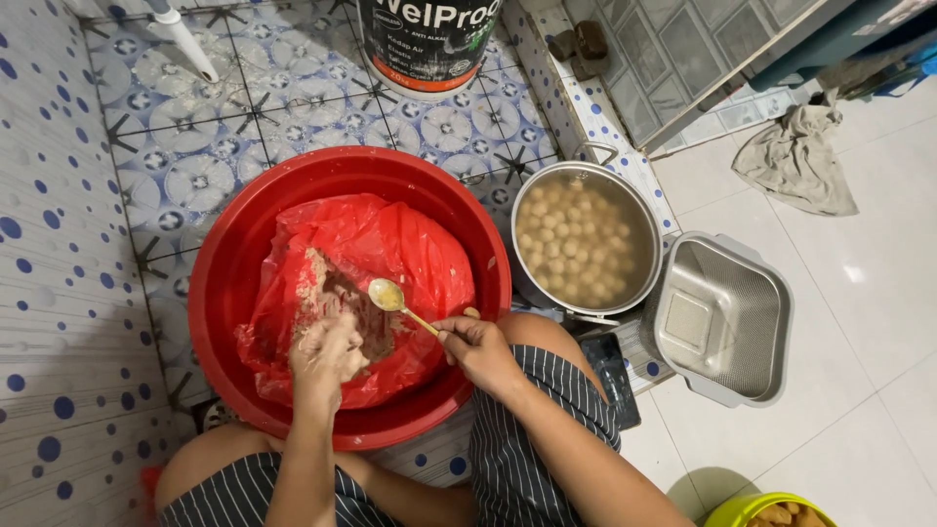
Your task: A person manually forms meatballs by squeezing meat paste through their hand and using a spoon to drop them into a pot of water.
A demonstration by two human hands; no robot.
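Tiled floor, blue-dotted, and at its centre the red basin, glossy plastic, lined with a crinkled red bag of coarse, sticky meat paste. Inside the basin, the left hand is smeared and clenched in the paste, seemingly squeezing out a ball. Just right of it, the right hand pinches a spoon, bowl poised to scoop. Right of the basin, a steel pot holds smooth pale balls in cloudy water; further right, a square mesh strainer.

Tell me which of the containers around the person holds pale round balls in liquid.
The round metal pot, right of the red basin. The basin holds a red plastic bag of mixture; the square metal strainer has nothing in it.
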